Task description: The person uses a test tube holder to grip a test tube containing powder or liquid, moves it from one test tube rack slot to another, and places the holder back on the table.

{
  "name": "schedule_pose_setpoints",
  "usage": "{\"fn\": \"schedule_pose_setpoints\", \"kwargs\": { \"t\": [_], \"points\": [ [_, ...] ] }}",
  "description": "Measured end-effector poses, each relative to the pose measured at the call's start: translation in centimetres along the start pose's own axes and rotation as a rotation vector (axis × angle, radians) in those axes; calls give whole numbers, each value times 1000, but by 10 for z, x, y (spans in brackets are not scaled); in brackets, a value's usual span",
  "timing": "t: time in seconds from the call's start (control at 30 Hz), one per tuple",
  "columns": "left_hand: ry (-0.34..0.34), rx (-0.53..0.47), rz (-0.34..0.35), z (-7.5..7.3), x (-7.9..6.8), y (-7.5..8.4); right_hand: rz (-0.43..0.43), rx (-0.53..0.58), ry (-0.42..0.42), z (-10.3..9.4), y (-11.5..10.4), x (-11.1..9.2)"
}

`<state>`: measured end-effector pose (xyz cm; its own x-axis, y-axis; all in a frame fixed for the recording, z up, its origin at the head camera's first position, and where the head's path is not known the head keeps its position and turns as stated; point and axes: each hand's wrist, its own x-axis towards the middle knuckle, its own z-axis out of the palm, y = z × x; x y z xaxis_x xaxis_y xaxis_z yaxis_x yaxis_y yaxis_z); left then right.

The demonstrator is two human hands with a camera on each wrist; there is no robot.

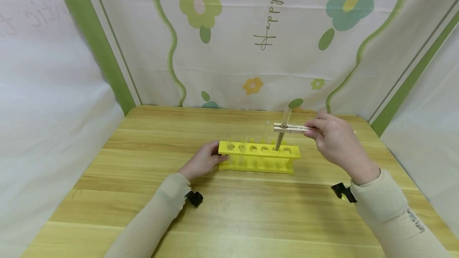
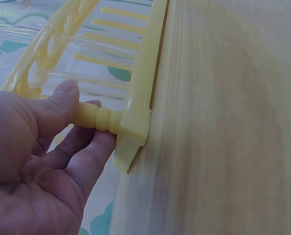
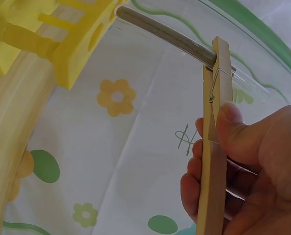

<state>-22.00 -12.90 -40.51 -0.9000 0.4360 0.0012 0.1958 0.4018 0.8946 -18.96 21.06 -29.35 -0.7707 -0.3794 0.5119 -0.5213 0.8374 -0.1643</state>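
A yellow test tube rack (image 1: 259, 149) stands on the wooden table. My left hand (image 1: 202, 160) holds its left end; in the left wrist view the thumb and fingers pinch the rack's end post (image 2: 89, 115). With my right hand (image 1: 335, 142) I grip a wooden test tube clamp (image 3: 213, 161), thumb on one side and fingers curled on the other. The clamp's jaws hold a glass test tube (image 1: 281, 138) with dark brown content in its lower part. This tube leans slightly, its bottom at a hole near the rack's right end; how far in it sits I cannot tell.
Two clear test tubes stand in the rack's left holes, one of them here (image 1: 242, 142). Another clear tube (image 1: 265, 130) rises at the back of the rack. Behind the table (image 1: 229, 214) hangs a flower-printed cloth (image 1: 229, 58), with white cloth at both sides.
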Motion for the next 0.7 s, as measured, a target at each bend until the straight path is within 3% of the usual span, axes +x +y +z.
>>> {"fn": "schedule_pose_setpoints", "kwargs": {
  "t": [0.7],
  "points": [
    [-3, -17, -10, 0, 0, -1, 0, 42, -19, 20, 5, -10]
  ]
}}
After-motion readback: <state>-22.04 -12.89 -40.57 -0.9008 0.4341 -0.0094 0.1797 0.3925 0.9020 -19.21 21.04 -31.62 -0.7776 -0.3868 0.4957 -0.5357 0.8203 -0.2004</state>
